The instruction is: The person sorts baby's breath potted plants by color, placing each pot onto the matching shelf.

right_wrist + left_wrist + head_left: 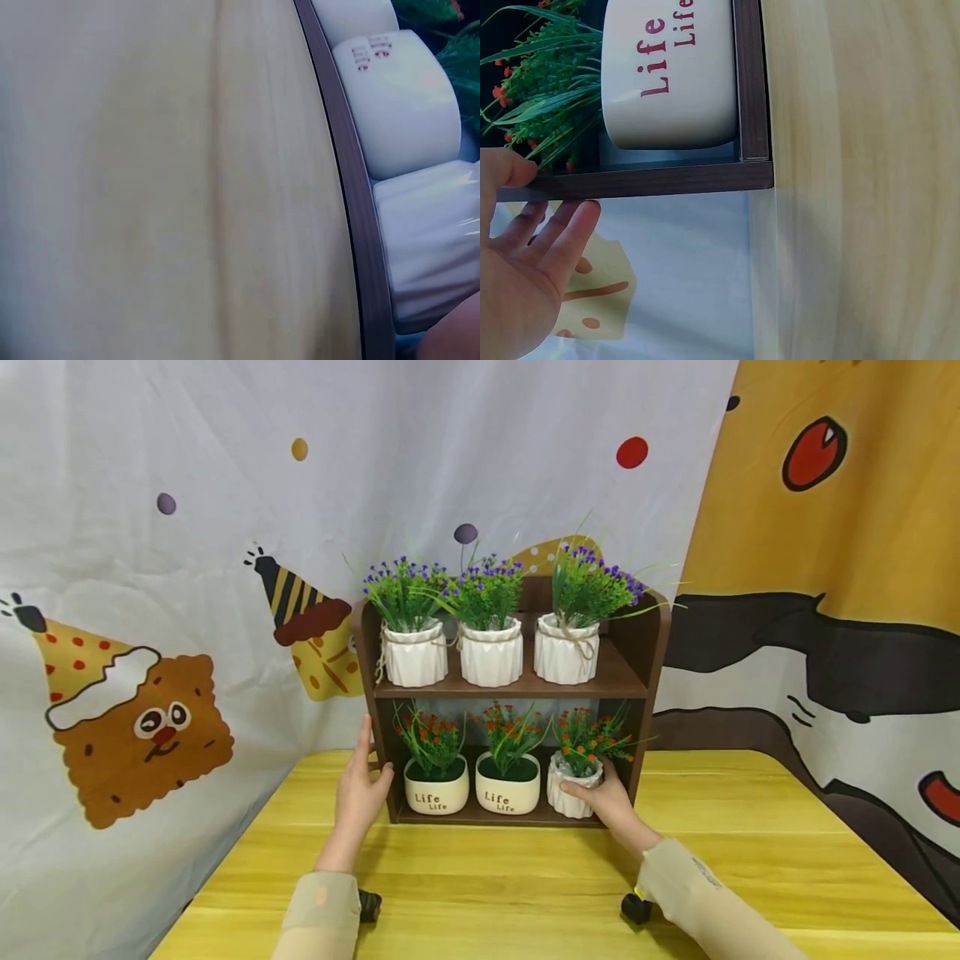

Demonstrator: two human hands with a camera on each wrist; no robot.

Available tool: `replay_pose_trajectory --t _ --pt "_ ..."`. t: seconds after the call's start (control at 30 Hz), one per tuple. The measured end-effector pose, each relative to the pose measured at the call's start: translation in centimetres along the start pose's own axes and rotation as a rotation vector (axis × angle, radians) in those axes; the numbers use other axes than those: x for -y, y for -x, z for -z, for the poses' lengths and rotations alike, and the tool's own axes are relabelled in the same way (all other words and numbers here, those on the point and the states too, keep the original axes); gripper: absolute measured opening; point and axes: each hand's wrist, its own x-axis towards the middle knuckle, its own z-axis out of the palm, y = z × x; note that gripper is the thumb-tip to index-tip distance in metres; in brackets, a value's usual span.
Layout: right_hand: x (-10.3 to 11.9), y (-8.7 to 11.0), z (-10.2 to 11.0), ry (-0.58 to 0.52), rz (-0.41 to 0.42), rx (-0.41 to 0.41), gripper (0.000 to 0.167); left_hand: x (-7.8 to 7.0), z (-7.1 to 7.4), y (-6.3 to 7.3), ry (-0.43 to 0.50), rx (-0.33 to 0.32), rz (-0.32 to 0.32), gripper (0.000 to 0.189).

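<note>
A dark brown two-tier shelf [510, 692] stands on the wooden table. My left hand [364, 792] is at its left side panel [652, 180], thumb at the front edge and fingers against the outer face. At the lower right, my right hand [613, 802] holds a ribbed white flowerpot [572, 787] of red flowers, thumb across its front and fingers hidden behind. Two cream pots marked "Life" stand beside it, one at the left [437, 793] and one in the middle [507, 793]. Only a bit of the right hand shows in the right wrist view, beside the ribbed pot [431, 240].
On the upper tier stand three white pots with purple flowers: left [415, 656], middle [491, 656] and right [567, 653]. A patterned curtain [487, 460] hangs behind. The yellow wooden table [495, 885] extends in front of the shelf.
</note>
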Motion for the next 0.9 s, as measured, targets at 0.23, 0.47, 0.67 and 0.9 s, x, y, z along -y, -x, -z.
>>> replay_pose_trajectory --t 0.23,0.47,0.67,0.9 --pt "0.1 1.8 0.2 0.012 0.006 0.04 0.104 0.3 0.4 -0.3 0.027 0.021 0.03 0.094" --pt "1.0 4.5 1.1 0.067 0.019 0.074 0.102 0.4 1.0 -0.4 0.088 0.01 0.05 0.092" --pt "2.9 6.6 3.0 0.129 0.014 0.123 0.094 0.5 2.0 -1.1 0.094 0.004 0.021 0.079" --pt "4.0 7.1 5.8 0.212 0.075 0.093 0.069 0.6 4.0 -3.1 -0.077 0.062 -0.08 0.066"
